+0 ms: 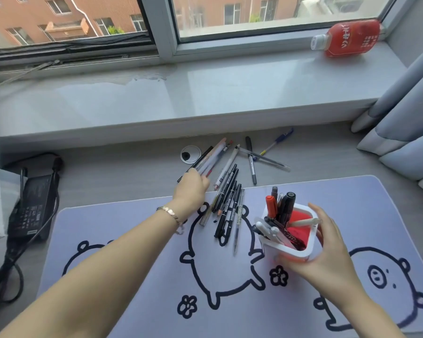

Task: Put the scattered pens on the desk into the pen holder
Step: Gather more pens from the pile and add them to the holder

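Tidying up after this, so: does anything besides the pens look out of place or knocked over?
Yes. The red plastic drink bottle with a white cap lies on its side on the grey windowsill, at the far right by the window, rather than standing upright.

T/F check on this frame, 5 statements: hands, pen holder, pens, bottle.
1. The left hand grips a bunch of pens. True.
2. The pen holder is empty. False: several pens and markers stand in it.
3. The right hand holds the pen holder. True.
4. The red bottle stands upright on the desk. False: it lies on its side on the windowsill.
5. All loose pens lie on the mat. False: some, like the blue pen, lie on bare desk.
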Demonstrator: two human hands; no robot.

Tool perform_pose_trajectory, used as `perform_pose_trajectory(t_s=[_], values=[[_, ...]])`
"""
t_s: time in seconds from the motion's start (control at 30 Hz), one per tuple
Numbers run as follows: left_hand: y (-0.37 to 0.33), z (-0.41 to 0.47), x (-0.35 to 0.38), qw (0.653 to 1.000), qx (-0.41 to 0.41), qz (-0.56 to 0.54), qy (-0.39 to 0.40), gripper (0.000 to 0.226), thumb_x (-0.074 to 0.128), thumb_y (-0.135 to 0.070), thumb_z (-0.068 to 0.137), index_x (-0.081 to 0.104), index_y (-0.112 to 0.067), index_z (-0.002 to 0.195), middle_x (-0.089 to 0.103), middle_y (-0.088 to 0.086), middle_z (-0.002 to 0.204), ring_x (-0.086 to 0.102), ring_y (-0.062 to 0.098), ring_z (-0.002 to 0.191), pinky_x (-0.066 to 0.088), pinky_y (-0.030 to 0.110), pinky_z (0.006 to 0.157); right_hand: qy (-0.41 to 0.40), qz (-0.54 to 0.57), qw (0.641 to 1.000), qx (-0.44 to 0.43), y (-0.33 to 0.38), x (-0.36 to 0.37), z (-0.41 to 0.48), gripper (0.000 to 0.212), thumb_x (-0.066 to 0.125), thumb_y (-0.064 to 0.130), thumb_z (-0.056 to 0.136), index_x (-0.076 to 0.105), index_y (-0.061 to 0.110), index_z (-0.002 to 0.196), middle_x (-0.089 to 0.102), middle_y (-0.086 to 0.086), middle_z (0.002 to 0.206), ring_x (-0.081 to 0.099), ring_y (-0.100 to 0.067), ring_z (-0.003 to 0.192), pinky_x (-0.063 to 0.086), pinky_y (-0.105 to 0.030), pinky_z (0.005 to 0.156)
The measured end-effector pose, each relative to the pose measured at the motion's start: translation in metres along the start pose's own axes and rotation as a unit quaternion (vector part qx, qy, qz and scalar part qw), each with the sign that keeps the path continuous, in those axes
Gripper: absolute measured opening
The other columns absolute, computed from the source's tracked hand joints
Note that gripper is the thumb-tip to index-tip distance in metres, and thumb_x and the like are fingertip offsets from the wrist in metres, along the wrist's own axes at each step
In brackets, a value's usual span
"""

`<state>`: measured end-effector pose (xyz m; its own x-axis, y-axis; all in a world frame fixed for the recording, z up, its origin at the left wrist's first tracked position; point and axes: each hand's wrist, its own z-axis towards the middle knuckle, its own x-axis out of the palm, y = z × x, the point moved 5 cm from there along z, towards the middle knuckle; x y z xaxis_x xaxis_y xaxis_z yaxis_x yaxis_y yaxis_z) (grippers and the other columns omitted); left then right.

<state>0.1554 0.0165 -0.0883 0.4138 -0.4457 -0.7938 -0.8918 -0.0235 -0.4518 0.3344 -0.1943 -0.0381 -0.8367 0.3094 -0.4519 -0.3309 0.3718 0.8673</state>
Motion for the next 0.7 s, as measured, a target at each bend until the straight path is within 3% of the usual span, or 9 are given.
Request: perform_pose_trajectory(t_s=[0.07, 0.13, 0.23, 0.33, 0.5, 0.6, 0.7], values=[[0.006, -0.022, -0.016, 0.999, 0.019, -0.039, 0.014, 0.02, 0.031, -0.018, 0.097, 0.037, -0.011, 0.079, 0.046, 0.005, 0.072, 0.037, 0.02, 0.059, 0.031, 0.033, 0.051, -0.007, -0.003, 1.0, 0.007, -0.002, -0.002, 0.001, 0.1, 0.09, 0.009, 0.05, 0.034, 0.035, 0.129, 0.039, 0.033, 0.108, 0.033, 0.035, 0.097, 0.031, -0.02, 0.089], [0.011, -0.054, -0.036, 0.996, 0.077, -0.049, 0.019, 0.026, 0.03, -0.015, 0.096, 0.031, -0.013, 0.071, 0.038, 0.001, 0.065, 0.031, 0.021, 0.06, 0.029, 0.034, 0.056, -0.01, -0.001, 1.0, 0.01, -0.003, -0.003, 0.002, 0.101, 0.09, 0.011, 0.05, 0.036, 0.032, 0.132, 0.041, 0.031, 0.109, 0.035, 0.034, 0.098, 0.03, -0.021, 0.09], [0.017, -0.102, -0.059, 0.979, 0.181, -0.071, 0.057, 0.031, 0.027, -0.037, 0.089, 0.036, -0.013, 0.072, 0.038, -0.003, 0.064, 0.032, 0.016, 0.06, 0.032, 0.031, 0.06, -0.008, 0.0, 1.0, 0.002, 0.0, 0.001, 0.004, 0.099, 0.09, 0.013, 0.05, 0.036, 0.029, 0.132, 0.043, 0.026, 0.106, 0.037, 0.032, 0.097, 0.031, -0.017, 0.088], [0.019, -0.125, -0.068, 0.962, 0.231, -0.079, 0.126, 0.027, 0.02, -0.05, 0.077, 0.036, -0.036, 0.061, 0.04, -0.011, 0.061, 0.034, 0.008, 0.058, 0.031, 0.019, 0.056, 0.006, -0.009, 1.0, -0.014, 0.003, 0.009, 0.006, 0.099, 0.089, 0.011, 0.051, 0.036, 0.023, 0.134, 0.042, 0.027, 0.104, 0.038, 0.032, 0.095, 0.032, -0.007, 0.08], [0.012, -0.138, -0.053, 0.954, 0.224, -0.016, 0.2, 0.029, 0.022, -0.046, 0.082, 0.031, -0.026, 0.063, 0.037, -0.007, 0.062, 0.032, 0.011, 0.058, 0.033, 0.029, 0.06, 0.031, -0.012, 0.999, -0.032, 0.009, 0.02, -0.001, 0.098, 0.089, 0.012, 0.052, 0.036, 0.026, 0.132, 0.04, 0.029, 0.106, 0.037, 0.032, 0.096, 0.032, -0.01, 0.084], [0.0, -0.143, -0.049, 0.947, 0.201, 0.12, 0.22, 0.036, 0.027, -0.029, 0.097, 0.027, -0.02, 0.062, 0.036, -0.001, 0.061, 0.036, 0.021, 0.063, 0.033, 0.033, 0.062, 0.05, -0.03, 0.997, -0.053, 0.011, 0.024, -0.008, 0.097, 0.089, 0.011, 0.053, 0.032, 0.03, 0.13, 0.041, 0.023, 0.108, 0.036, 0.032, 0.096, 0.032, 0.003, 0.081], [-0.011, -0.14, -0.058, 0.933, 0.163, 0.242, 0.212, 0.044, 0.023, -0.038, 0.099, 0.028, -0.017, 0.061, 0.038, -0.001, 0.06, 0.041, 0.026, 0.069, 0.035, 0.031, 0.064, 0.075, -0.063, 0.992, -0.079, 0.008, 0.027, -0.015, 0.098, 0.087, 0.004, 0.053, 0.034, 0.023, 0.133, 0.044, 0.005, 0.117, 0.034, 0.031, 0.099, 0.024, 0.012, 0.079]])
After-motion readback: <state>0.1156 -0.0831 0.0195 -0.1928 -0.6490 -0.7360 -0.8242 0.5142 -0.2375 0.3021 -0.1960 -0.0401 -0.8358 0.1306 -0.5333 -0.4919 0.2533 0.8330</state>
